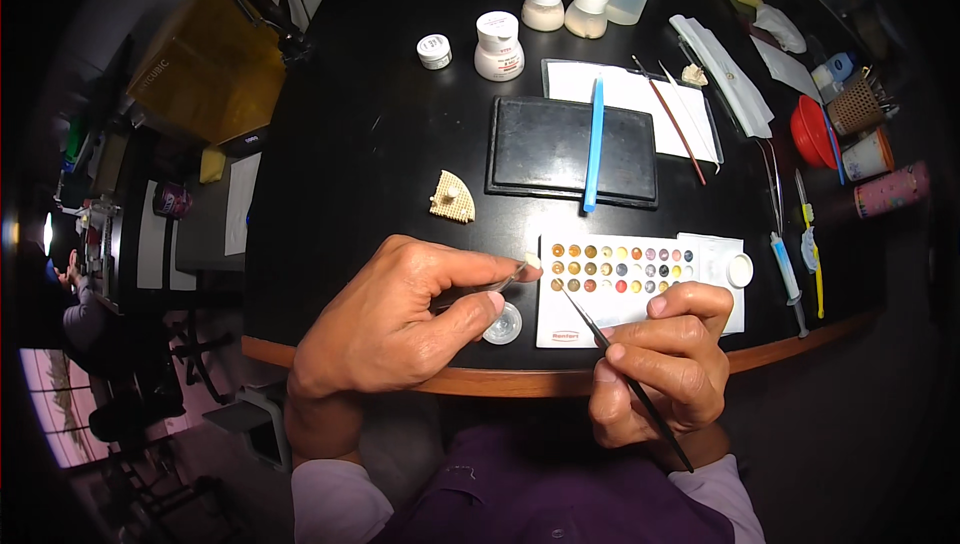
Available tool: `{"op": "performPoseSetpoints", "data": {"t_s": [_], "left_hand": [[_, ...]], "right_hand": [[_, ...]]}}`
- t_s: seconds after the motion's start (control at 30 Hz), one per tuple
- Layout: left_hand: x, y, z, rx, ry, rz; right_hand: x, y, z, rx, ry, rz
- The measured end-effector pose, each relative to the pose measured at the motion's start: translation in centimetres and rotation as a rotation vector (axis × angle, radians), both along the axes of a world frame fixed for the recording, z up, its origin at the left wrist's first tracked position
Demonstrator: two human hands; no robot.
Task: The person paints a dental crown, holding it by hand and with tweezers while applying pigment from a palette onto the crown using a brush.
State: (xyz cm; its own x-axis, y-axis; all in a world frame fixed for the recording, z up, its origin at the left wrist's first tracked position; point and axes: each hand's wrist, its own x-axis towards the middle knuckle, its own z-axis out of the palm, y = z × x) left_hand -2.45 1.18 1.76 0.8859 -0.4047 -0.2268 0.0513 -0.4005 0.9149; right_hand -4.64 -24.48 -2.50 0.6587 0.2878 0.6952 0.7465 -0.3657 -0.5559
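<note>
My left hand (385, 314) is closed around thin metal tweezers (510, 279). At their tip sits a small whitish piece (533, 261), tooth-like in look, beside my index fingertip. My right hand (670, 369) grips a fine brush (640, 394) with a dark handle, its tip down at a well near the left end of a white palette (555, 319). Rows of small round wells hold brown, yellow, red, grey and dark colours. A small clear round dish (503, 324) stands below my left fingers, partly hidden by the thumb. A small white round cup (740, 271) sits at the palette's right end.
A beige honeycomb tray (453, 199) with a peg lies beyond my left hand. Behind the palette, a light-blue stick (594, 144) crosses a black slab (520, 149). Lidded jars (498, 49) stand farther back. A syringe (787, 269) and a red bowl (812, 132) are at right.
</note>
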Motion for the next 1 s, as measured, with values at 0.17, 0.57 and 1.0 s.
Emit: {"op": "performPoseSetpoints", "data": {"t_s": [0.17,0.57,1.0], "left_hand": [[0.0,0.0,-0.6,0.008,-0.039,0.004],[0.3,-0.2,-0.1,0.095,-0.102,-0.01],[0.0,-0.2,-0.6,0.029,-0.038,0.041]], "right_hand": [[0.1,0.2,-0.1,0.031,-0.002,-0.002],[0.2,0.3,-0.3,0.069,0.001,-0.011],[0.3,0.4,-0.4,-0.023,-0.028,-0.004]]}}
